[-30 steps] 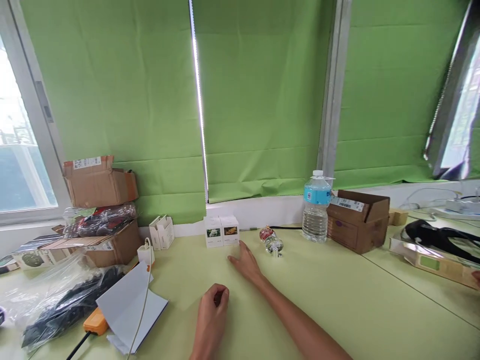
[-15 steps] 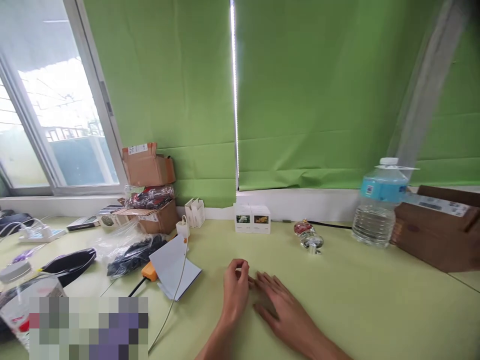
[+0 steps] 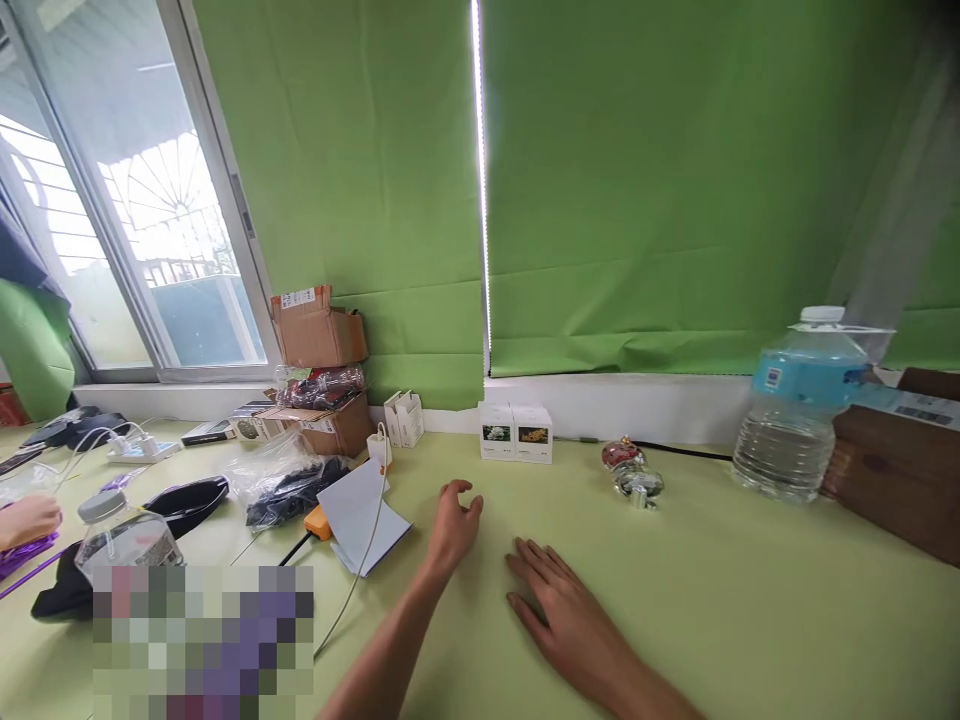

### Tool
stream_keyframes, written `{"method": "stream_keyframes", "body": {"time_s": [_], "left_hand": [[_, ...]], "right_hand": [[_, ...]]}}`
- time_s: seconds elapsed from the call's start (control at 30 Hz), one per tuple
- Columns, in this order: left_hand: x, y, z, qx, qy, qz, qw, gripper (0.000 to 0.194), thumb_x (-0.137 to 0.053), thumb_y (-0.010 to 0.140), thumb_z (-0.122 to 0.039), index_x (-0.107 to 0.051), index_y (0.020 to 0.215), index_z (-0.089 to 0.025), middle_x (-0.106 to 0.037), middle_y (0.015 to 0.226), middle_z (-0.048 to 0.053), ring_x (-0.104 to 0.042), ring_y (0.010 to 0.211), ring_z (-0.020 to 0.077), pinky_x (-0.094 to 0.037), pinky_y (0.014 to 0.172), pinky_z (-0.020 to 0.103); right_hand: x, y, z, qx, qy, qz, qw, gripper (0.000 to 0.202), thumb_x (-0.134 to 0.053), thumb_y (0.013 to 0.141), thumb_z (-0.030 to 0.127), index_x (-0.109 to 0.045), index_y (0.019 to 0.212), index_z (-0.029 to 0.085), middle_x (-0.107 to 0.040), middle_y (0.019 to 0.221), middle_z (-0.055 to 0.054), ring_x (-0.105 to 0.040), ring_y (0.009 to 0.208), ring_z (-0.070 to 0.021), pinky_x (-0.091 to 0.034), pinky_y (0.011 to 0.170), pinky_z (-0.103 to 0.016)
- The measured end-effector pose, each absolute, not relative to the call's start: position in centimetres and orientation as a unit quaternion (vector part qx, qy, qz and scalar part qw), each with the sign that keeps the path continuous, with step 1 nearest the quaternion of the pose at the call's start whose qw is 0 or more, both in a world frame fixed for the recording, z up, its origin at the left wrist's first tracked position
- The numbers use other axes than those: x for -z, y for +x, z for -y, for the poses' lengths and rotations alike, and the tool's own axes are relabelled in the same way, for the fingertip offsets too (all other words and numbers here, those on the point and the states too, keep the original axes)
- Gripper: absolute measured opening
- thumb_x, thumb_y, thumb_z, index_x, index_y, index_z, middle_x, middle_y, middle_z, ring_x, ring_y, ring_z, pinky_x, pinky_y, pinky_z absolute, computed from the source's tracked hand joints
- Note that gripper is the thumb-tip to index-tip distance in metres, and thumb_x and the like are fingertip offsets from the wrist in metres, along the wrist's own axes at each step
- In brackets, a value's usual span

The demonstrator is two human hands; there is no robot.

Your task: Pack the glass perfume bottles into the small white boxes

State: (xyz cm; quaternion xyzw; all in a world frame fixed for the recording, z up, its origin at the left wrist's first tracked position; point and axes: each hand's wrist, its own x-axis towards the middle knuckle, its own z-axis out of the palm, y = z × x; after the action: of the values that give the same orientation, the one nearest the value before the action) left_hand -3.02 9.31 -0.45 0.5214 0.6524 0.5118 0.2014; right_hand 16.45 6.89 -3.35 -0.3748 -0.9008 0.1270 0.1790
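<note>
Green blinds across back; bright window at left; white wall below blinds; pale green table.

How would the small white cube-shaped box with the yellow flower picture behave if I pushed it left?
That white, cube-shaped, seemingly cardboard box is probably stiff, given its flat faces and crisp edges. Its squat, boxy shape suggests sliding rather than rolling. It would likely nudge the similar white box with the white flower picture, right beside it.

Left hand reaches forward, loosely curled; right hand spreads palm-down.
</note>
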Motion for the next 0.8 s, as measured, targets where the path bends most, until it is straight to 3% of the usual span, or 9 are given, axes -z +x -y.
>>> {"method": "stream_keyframes", "body": {"time_s": [0.23,0.5,0.8], "left_hand": [[-4.1,-8.6,-15.7,-0.455,0.495,-0.734,0.093,0.036,-0.057,0.09,-0.033,-0.054,0.121,-0.017,-0.055,0.126,0.009,-0.057,0.108,0.0228,-0.049,0.091,0.045],[-6.9,-12.4,-20.8,-0.388,0.416,-0.819,0.071,0.038,-0.057,0.09,-0.033,-0.051,0.124,-0.018,-0.055,0.125,0.009,-0.059,0.105,0.0222,-0.051,0.087,0.044],[-6.7,-13.5,-23.5,-0.362,0.389,-0.846,0.047,0.037,-0.056,0.09,-0.035,-0.053,0.122,-0.017,-0.057,0.122,0.009,-0.06,0.103,0.0213,-0.052,0.086,0.043]], "right_hand": [[3.9,16.3,-7.4,-0.105,-0.37,0.907,0.174,0.052,-0.037,0.094,0.048,-0.051,0.136,0.021,-0.039,0.148,-0.007,-0.032,0.138,-0.0265,-0.023,0.116,-0.046],[5.4,16.7,-8.6,-0.044,-0.331,0.915,0.226,0.044,-0.045,0.093,0.043,-0.056,0.13,0.023,-0.049,0.141,-0.009,-0.045,0.13,-0.0284,-0.037,0.109,-0.046],[5.7,16.1,-10.0,-0.051,-0.347,0.917,0.191,0.042,-0.056,0.085,0.032,-0.061,0.125,0.022,-0.052,0.138,-0.01,-0.049,0.126,-0.0316,-0.04,0.106,-0.047]]}}
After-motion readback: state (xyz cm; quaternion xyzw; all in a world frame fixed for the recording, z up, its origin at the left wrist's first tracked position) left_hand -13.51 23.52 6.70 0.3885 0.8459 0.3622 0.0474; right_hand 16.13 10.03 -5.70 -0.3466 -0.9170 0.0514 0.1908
